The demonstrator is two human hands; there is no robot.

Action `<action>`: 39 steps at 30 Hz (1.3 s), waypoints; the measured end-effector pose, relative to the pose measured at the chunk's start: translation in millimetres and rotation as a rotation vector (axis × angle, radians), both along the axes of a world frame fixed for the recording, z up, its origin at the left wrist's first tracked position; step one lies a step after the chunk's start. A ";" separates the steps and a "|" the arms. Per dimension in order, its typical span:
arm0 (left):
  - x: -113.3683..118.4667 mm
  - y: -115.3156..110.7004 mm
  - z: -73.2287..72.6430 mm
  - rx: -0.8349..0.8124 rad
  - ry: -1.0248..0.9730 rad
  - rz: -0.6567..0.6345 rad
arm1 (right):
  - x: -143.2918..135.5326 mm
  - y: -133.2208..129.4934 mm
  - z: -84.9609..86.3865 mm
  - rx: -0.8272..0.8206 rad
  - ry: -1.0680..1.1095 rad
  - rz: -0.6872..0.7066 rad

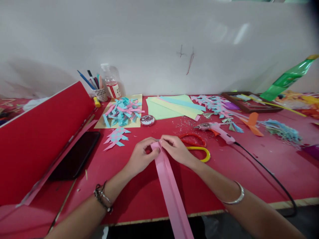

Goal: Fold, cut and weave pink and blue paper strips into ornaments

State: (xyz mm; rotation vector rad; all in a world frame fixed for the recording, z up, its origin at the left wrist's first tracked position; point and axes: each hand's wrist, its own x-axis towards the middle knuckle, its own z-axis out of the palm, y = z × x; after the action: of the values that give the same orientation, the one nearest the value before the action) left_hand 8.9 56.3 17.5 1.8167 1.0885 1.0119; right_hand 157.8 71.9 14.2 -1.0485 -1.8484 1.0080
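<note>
A long pink paper strip (170, 196), creased along its length, runs from my fingers down past the table's front edge. My left hand (144, 154) pinches the left side of its top end between thumb and fingers. On the right side of that end, my right hand (175, 149) also grips the paper, fingertips close to the left ones. Just behind my right hand lie scissors with a red handle and a yellow handle (205, 154); their blades are hidden. A woven pink and blue paper piece (117, 136) rests to the left.
On the red table (139, 202) are a pink glue gun (219, 131) with a black cord, green sheets (161, 111), a pile of paper scraps (123, 111) and a phone (77, 156). A red board (45, 132) stands left. A green bottle (286, 79) leans at back right.
</note>
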 end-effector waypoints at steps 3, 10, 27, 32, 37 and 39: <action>-0.6 -0.4 -0.2 -0.060 -0.030 0.014 | 0.3 1.1 -0.6 -0.039 0.058 0.011; -0.6 1.4 0.8 -0.298 -0.163 0.104 | -1.1 1.4 -1.5 -0.264 0.232 0.039; -2.3 3.5 -1.7 -0.571 -0.411 0.163 | -5.7 -4.9 -3.3 -0.144 0.140 -0.010; -1.8 2.3 -3.0 -0.613 -0.456 0.184 | -9.1 -7.0 -2.9 -0.147 0.136 -0.012; -0.7 1.5 -2.8 -0.614 -0.420 0.202 | -11.4 -8.3 -2.2 -0.098 0.138 -0.043; -0.2 1.4 -3.6 -0.606 -0.421 0.199 | -11.4 -8.5 -2.1 -0.093 0.138 -0.043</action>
State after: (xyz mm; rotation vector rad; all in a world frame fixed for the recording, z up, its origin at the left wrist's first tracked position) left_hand 8.7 57.7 13.9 0.9764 1.1599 0.9815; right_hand 146.3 63.4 12.1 -1.0423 -1.6752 1.1205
